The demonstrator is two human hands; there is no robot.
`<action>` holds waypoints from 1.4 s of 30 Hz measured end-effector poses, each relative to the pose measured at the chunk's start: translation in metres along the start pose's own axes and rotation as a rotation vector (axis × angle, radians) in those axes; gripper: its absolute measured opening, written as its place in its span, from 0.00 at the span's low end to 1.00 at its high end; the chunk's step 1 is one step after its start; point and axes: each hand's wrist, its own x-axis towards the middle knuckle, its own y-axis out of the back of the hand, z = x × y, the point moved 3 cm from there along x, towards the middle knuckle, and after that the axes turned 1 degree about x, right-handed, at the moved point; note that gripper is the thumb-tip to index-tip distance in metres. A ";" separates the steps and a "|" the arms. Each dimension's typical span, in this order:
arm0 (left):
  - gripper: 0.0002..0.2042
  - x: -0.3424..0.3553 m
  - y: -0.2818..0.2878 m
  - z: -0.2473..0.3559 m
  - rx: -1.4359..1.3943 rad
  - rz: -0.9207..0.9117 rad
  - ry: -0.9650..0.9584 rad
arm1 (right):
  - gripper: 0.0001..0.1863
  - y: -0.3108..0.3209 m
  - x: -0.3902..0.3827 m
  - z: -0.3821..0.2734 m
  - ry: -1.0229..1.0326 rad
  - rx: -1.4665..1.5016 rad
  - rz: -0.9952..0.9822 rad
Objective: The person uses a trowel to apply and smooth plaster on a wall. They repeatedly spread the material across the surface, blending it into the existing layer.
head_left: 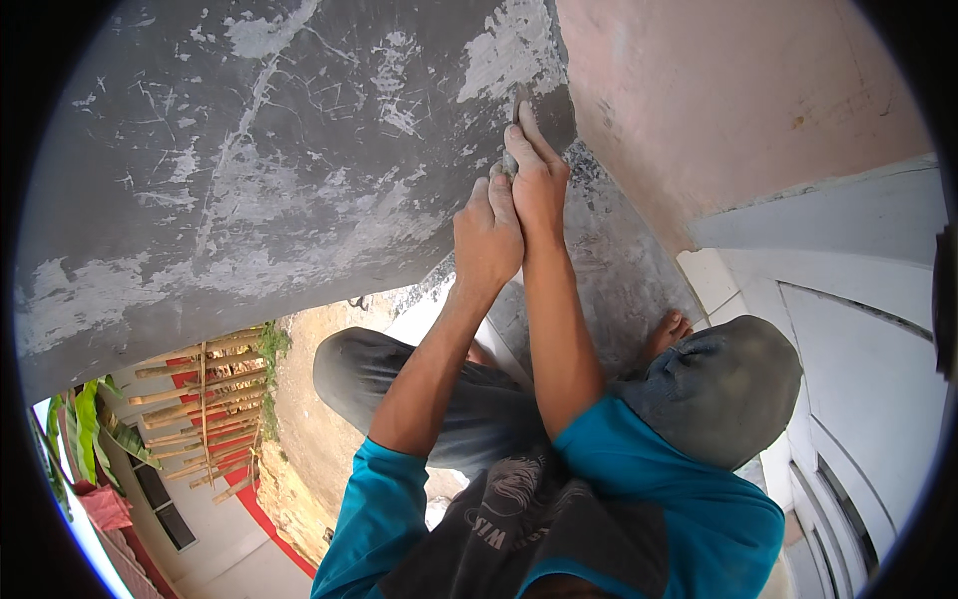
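Both my hands are together on a narrow scraper [519,101], its thin dark blade against the grey wall [329,110] near the corner. My right hand [540,185] is the farther one, its fingers stretched along the tool and pressed to it. Just behind and to the left, my left hand [487,238] closes round the rear end, which the fingers mostly hide. Pale dust coats the fingertips of both. Whitish scraped patches and scratches mark the grey surface, one large patch [514,50] right beyond the blade.
A pinkish wall [738,100] meets the grey one at the right. White panels [848,349] stand close on my right side. Below are a grey floor [609,240] and my bent knees. At lower left, a fence of wooden poles [210,399] and green leaves [88,429] show.
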 end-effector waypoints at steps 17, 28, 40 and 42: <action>0.23 0.001 -0.005 -0.004 -0.022 0.054 -0.047 | 0.28 0.007 0.004 0.010 -0.012 0.037 0.017; 0.23 0.001 -0.010 -0.001 -0.010 0.049 -0.056 | 0.29 0.011 0.006 0.009 -0.111 0.184 0.047; 0.26 0.011 -0.003 0.001 0.052 -0.024 -0.055 | 0.29 0.002 0.005 0.001 0.013 0.123 0.019; 0.26 0.010 -0.005 0.000 0.069 -0.026 -0.049 | 0.29 0.004 0.007 0.000 -0.016 0.185 0.043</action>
